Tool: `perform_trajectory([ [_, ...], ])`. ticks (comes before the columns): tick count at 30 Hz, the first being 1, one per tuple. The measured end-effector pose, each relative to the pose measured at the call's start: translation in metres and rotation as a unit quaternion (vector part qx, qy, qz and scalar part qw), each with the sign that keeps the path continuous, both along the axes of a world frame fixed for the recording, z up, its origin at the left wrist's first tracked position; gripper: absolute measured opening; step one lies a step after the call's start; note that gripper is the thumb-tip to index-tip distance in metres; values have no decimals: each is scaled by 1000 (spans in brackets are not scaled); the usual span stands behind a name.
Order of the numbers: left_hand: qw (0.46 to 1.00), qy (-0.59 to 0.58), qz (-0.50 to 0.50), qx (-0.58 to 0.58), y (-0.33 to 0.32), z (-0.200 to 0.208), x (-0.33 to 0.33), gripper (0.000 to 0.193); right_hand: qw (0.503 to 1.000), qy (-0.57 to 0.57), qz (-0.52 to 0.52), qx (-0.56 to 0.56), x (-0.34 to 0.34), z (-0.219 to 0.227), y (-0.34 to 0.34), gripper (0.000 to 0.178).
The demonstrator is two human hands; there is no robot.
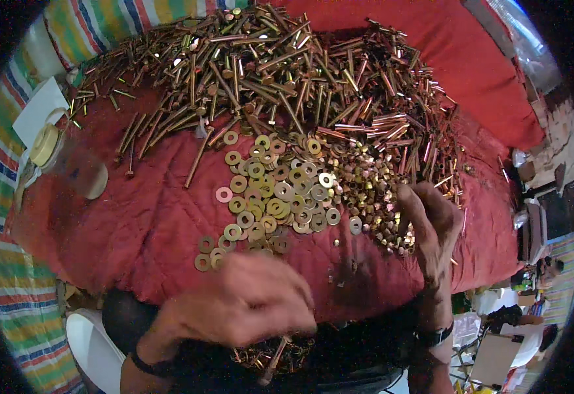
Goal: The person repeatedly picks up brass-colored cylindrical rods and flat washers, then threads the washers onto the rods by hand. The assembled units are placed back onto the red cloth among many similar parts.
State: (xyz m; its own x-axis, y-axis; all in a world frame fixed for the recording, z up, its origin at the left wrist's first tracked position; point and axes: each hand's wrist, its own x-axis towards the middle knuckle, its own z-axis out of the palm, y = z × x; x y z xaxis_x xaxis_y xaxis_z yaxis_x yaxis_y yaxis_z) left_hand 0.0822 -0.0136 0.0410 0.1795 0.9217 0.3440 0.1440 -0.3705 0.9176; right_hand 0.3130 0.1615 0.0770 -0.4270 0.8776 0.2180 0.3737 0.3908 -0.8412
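My left hand (247, 302), blurred by motion, is curled closed in front of the washers; what its fingers hold is hidden. Just below it, a bolt (274, 362) slants over a small heap of bolt-like pieces (297, 358) near my lap; whether the hand touches this bolt I cannot tell. My right hand (434, 220) reaches to the right edge of a pile of small brassy nuts (372, 190). Its fingers are bent and drawn together, with their tips among the nuts, hiding anything between them. Flat gold-coloured washers (277, 207) lie beside the nuts, on the left.
A large heap of long bolts (254, 85) spreads across the far side of the red cloth (155, 217). At left lie a tape roll (44, 144) and a white card (41, 111). A white chair (90, 351) stands at lower left. Other people (530, 335) sit at far right.
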Motion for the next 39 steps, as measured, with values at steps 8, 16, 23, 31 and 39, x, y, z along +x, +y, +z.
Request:
perform_trajectory([
  [8, 765, 369, 528, -26, 18, -27, -69, 29, 902, -203, 75, 375, -6, -44, 110, 30],
  [16, 762, 385, 520, -27, 34, -57, -95, 29, 812, -305, 80, 491, -1, -60, 144, 51],
  [23, 830, 122, 496, -223, 15, -32, -83, 30, 847, -220, 62, 480, 10, -48, 137, 37],
  [31, 836, -477, 100, -252, -1, -8, -70, 36, 987, -101, 125, 20, -11, -35, 7, 22],
  [39, 905, -371, 107, -179, 2, -11, -25, 24, 930, -234, 199, 203, -36, -50, -18, 21],
])
